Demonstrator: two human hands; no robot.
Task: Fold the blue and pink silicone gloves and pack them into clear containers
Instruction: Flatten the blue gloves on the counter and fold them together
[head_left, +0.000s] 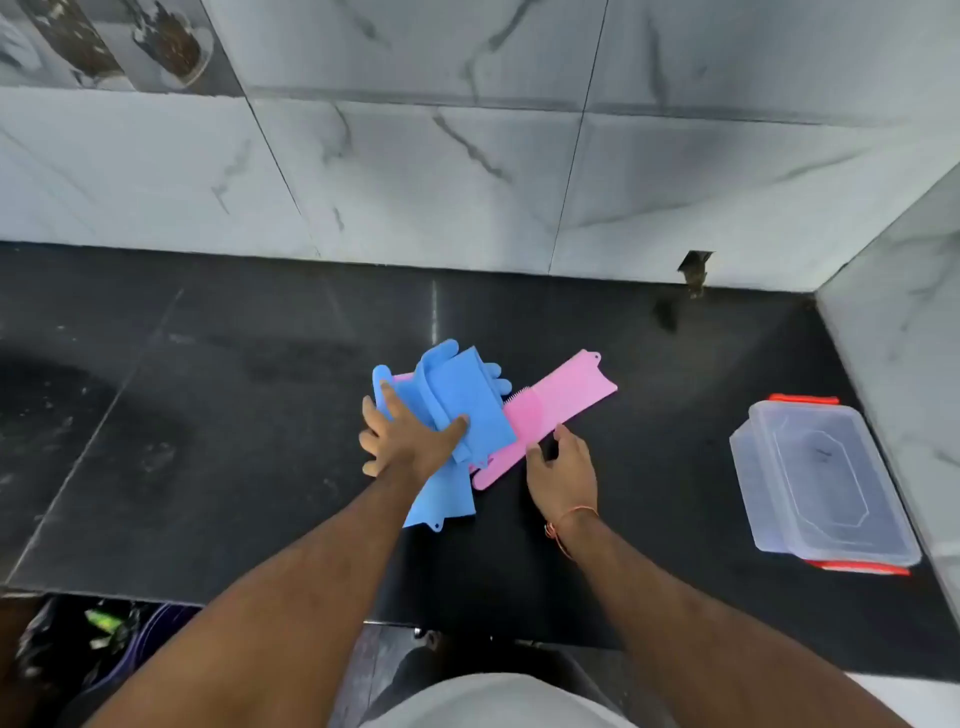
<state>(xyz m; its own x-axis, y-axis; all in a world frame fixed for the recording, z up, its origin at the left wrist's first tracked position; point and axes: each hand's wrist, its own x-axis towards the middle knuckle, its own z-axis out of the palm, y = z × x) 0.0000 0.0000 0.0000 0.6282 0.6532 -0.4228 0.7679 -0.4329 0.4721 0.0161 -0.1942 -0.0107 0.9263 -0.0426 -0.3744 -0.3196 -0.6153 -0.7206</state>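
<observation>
Head view: left hand (410, 441) presses flat on the blue silicone gloves (457, 400); right hand (563, 467), just beside, pinches the pink glove's (550, 410) edge; the lidded clear container (821, 478) sits well right, contents unclear.

Blue gloves (462, 400), pink glove (561, 400): matt, flexible silicone. Container (821, 478): clear glossy plastic. Counter (208, 415): dark polished stone.
</observation>
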